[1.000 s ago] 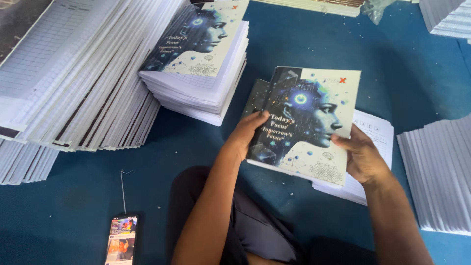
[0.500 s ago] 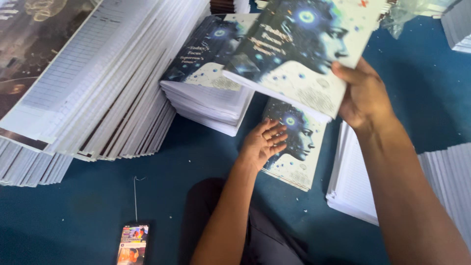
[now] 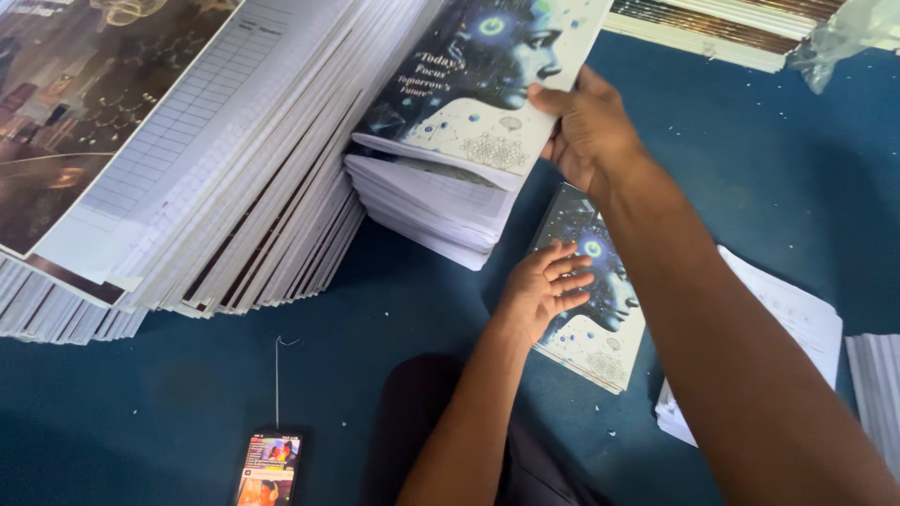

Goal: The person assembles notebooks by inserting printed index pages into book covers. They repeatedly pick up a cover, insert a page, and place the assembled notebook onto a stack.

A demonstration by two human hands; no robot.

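Blue cloth covers the floor (image 3: pixel 778 187) that carries everything here. The right hand (image 3: pixel 591 126) grips a notebook (image 3: pixel 483 80) by its lower right corner, thumb on the cover and fingers curled beneath it. This notebook has a dark cover showing a face in profile with a glowing eye, above a white lower band. It is tilted, its far side over the short stack of notebooks (image 3: pixel 431 206) near the middle of the floor; whether it already touches the stack cannot be told.

The left hand (image 3: pixel 544 290) lies flat with fingers spread on a second notebook (image 3: pixel 600 300) of the same design, holding nothing closed in its grip. That second notebook lies on the cloth just right of the short stack, partly hidden by the right forearm.

A loose pile of white sheets (image 3: pixel 787 323) sits just beside the second notebook, toward the right edge of the floor. A large slanted stack of covers and ruled pages (image 3: pixel 187 187) fills the upper left corner. A phone (image 3: pixel 269 468) with a lit screen lies at the near edge, a thin cord running up from it. Crumpled clear plastic (image 3: pixel 848 33) shows in the far right corner, beside another row of books (image 3: pixel 712 23).
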